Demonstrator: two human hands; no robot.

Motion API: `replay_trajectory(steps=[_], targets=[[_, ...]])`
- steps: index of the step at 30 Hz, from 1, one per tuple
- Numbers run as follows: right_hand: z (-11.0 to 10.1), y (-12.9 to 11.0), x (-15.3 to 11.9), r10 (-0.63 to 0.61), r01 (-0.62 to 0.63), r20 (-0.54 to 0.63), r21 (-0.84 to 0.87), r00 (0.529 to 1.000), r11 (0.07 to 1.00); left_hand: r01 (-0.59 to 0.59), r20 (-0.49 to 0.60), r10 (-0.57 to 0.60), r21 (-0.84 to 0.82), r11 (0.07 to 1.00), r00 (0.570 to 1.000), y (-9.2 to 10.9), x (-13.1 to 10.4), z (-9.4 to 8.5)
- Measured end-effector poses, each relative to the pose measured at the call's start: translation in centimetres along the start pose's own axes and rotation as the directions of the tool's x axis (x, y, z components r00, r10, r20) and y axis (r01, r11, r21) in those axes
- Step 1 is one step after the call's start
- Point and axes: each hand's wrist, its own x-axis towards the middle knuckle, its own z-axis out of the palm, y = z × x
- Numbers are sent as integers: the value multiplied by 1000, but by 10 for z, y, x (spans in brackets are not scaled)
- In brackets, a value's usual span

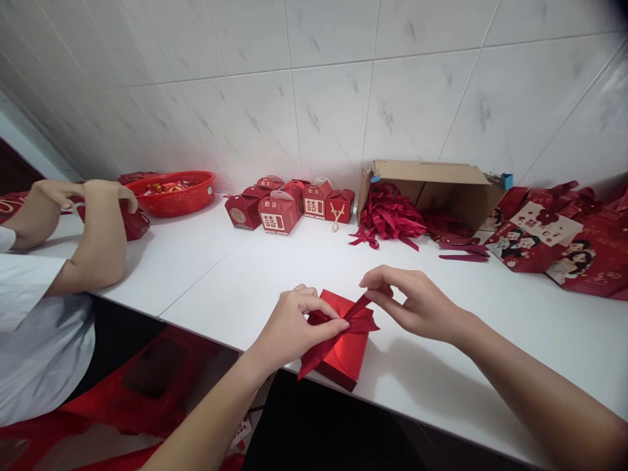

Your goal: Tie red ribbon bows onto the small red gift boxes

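A shiny red gift box [349, 356] lies at the table's front edge, with a dark red ribbon [318, 353] across its top. My left hand [307, 322] rests over the box, thumb and fingers pinched on the ribbon near its middle. One strand runs up and to the right from there. Its end is pinched between the thumb and forefinger of my right hand [415, 302], which is raised just off the box's right side. A forked ribbon tail sticks out at the right; the part under my left fingers is hidden.
Several small red boxes [279, 212] stand along the wall. Beside them, a cardboard carton [432, 173] lies on its side, spilling red ribbons [392, 212]. Decorated gift boxes [530, 242] stand at right. At left, a co-worker's hands [105, 190] work near a red basin [176, 203].
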Motion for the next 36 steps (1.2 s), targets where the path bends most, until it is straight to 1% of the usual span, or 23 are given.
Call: replay_trajectory(steps=[5, 7, 9, 11, 13, 15, 16, 17, 21, 23, 25, 28, 33, 36], targets=[[0, -1, 2, 72, -73, -25, -15, 997, 997, -18, -9, 18, 36, 999, 1000, 4, -2, 2], [-3, -1, 3, 157, -157, 14, 11, 988, 988, -24, -19, 25, 77, 997, 999, 5, -2, 4], [-10, 0, 4, 284, -286, 97, 11, 954, 958, -28, -36, 32, 117, 993, 999, 5, -1, 5], [-20, 3, 3, 402, -405, 226, -36, 887, 914, -38, -48, 46, 141, 989, 998, 5, -1, 6], [-29, 5, 1, 470, -477, 394, -86, 790, 875, -49, -58, 58, 144, 988, 997, 4, -1, 7], [-32, 8, -2, 475, -511, 548, -98, 689, 854, -60, -62, 69, 140, 988, 996, 4, -1, 8], [-31, 10, -2, 464, -524, 595, -84, 656, 848, -65, -64, 75, 140, 988, 995, 4, -1, 7], [-28, 11, -2, 451, -539, 626, -57, 636, 840, -70, -64, 80, 141, 988, 995, 4, -1, 7], [-11, 14, 2, 418, -623, 661, 96, 624, 777, -73, -61, 84, 155, 985, 995, 5, -1, 6], [-8, 15, 4, 428, -653, 648, 145, 630, 743, -75, -54, 85, 164, 984, 995, 6, -1, 5], [-10, 15, 6, 440, -667, 629, 173, 641, 725, -75, -54, 86, 178, 981, 995, 6, -1, 5], [-17, 15, 6, 463, -664, 614, 138, 640, 735, -76, -61, 92, 217, 973, 994, 5, 0, 5], [-27, 14, 5, 486, -633, 629, 13, 607, 774, -73, -54, 89, 245, 967, 995, 5, 1, 6], [-34, 13, 4, 499, -613, 628, -45, 597, 789, -80, -39, 92, 239, 968, 995, 5, 3, 6]])
